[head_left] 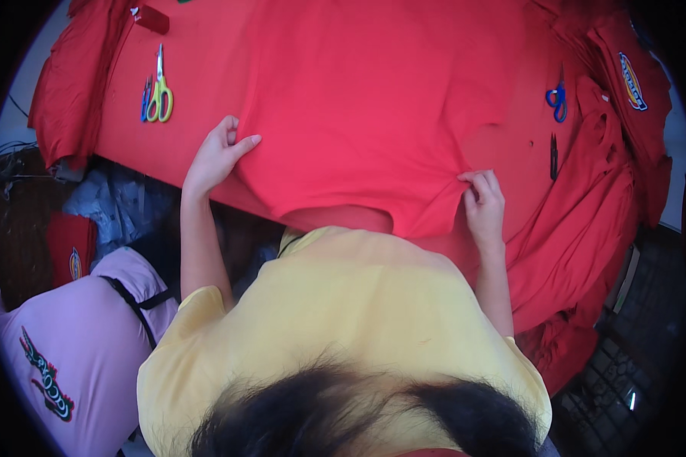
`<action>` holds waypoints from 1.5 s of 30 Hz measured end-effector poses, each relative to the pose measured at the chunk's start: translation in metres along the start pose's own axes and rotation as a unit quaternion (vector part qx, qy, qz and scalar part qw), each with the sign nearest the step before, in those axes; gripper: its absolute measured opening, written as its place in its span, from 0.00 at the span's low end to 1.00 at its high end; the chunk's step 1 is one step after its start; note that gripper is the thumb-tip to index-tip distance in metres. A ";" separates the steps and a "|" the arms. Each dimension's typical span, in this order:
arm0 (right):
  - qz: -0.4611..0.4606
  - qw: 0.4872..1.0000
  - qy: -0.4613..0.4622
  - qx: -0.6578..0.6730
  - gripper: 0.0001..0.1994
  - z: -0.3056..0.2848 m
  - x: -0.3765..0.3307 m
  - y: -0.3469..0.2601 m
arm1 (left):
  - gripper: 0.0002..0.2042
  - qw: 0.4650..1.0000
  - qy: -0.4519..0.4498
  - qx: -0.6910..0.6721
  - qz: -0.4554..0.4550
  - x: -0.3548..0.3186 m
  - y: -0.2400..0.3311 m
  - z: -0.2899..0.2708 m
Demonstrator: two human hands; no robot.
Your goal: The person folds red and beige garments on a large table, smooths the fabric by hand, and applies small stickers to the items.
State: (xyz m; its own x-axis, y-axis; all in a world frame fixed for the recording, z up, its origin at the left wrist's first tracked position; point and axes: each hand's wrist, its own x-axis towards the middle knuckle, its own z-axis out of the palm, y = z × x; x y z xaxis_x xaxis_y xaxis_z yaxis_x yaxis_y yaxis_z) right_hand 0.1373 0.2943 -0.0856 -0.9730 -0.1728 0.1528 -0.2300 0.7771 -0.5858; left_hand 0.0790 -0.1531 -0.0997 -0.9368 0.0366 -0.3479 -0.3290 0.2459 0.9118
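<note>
We see the red shirt (358, 122) laid on the desk (206, 80), its long axis running from the near edge toward the far edge, with the curved opening closest to the near edge. The relation that matters is sideways: the cloth lies just right of the left hand (215, 158) and just left of the right hand (483, 202), so both are at its borders, the right one nearer the desk's near edge. We find the right thumb and forefinger pinching the shirt's right border, pulling creases toward them; the left thumb rests against the left border, fingers curled, and we cannot tell whether cloth is gripped there. Counting, we have one shirt being handled, one yellow-handled pair of scissors (160, 81) beside one slim blue tool (145, 97) toward the left edge, one red block (152, 20) at the far left corner, and one blue-handled pair of scissors (561, 92) and one black pointed tool (553, 158) toward the right. Two red cloth heaps, one left (76, 84), one right (575, 217), drape the side edges; we cannot count their pieces.
</note>
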 end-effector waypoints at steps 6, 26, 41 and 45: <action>0.014 0.999 -0.037 0.020 0.18 -0.008 -0.018 -0.001 | 0.16 0.995 -0.047 0.077 -0.042 -0.038 0.008 -0.008; -0.072 0.992 0.019 -0.103 0.16 0.017 -0.023 -0.029 | 0.20 0.964 -0.023 0.263 0.021 -0.074 -0.006 -0.018; -0.135 0.813 -0.382 0.419 0.17 -0.136 0.026 -0.043 | 0.18 0.767 -0.385 -0.001 0.514 -0.119 0.137 -0.078; -0.051 0.866 -0.333 0.369 0.21 -0.138 0.060 -0.019 | 0.18 0.876 -0.031 -0.072 0.475 -0.050 0.147 -0.032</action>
State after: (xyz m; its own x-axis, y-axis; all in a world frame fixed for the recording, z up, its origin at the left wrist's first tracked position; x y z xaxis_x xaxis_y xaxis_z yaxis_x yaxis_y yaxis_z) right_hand 0.0861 0.3526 0.0447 -0.6850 -0.7192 -0.1161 -0.0240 0.1815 -0.9831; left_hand 0.0738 -0.1500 0.0586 -0.7886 0.2125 0.5770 0.5809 -0.0502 0.8124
